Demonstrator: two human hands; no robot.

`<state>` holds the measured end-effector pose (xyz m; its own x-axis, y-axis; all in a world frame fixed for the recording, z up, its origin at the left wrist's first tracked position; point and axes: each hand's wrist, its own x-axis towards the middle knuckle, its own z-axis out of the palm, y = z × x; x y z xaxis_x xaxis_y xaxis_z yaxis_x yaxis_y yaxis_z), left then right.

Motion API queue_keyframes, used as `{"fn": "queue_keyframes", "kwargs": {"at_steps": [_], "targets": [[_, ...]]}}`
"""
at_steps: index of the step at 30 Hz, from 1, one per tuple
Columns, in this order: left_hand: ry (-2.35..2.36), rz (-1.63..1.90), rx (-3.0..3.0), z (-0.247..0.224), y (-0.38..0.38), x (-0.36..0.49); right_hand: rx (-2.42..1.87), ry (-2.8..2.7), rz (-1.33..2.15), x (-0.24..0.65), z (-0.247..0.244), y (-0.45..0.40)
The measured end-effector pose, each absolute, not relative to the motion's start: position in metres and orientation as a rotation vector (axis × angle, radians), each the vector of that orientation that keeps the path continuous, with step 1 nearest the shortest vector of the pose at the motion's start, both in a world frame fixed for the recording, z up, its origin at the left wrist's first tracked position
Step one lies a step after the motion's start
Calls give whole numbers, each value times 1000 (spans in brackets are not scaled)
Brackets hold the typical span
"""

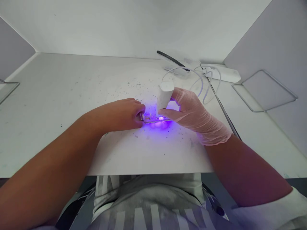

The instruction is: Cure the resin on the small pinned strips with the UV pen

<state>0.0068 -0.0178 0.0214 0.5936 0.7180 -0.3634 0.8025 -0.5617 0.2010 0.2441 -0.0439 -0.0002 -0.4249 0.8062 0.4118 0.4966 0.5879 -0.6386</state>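
Gripping a white lamp (165, 94), the gloved right hand (188, 110) directs purple light onto a thin strip (155, 120) just above or on the white surface (115, 156). The bare left hand (127, 115) pinches the strip's left end. A dark nail file (171, 60) lies beyond the lamp.

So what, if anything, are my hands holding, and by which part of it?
The right hand holds the white lamp by its lower side, near the glowing end. The left hand grips a thin strip at its left end, partly hidden.
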Motion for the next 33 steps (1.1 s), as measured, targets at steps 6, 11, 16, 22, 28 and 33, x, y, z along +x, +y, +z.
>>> {"fn": "queue_keyframes", "kwargs": {"at_steps": [6, 11, 16, 22, 28, 33], "targets": [[1227, -357, 2475, 23, -17, 8, -1008, -2116, 530, 244, -1, -43], [1239, -360, 2460, 24, -18, 9, -1015, -2107, 539, 244, -1, -43], [1230, -349, 2474, 23, -19, 8, -1016, -2099, 539, 244, 0, -44], [1238, -361, 2469, 24, -19, 9, -1033, -2097, 544, 244, 0, -45], [1234, -352, 2478, 23, -19, 9, -1028, -2103, 534, 244, -1, -44], [1244, -369, 2462, 26, -19, 10, -1019, -2109, 529, 244, -1, -42]]}}
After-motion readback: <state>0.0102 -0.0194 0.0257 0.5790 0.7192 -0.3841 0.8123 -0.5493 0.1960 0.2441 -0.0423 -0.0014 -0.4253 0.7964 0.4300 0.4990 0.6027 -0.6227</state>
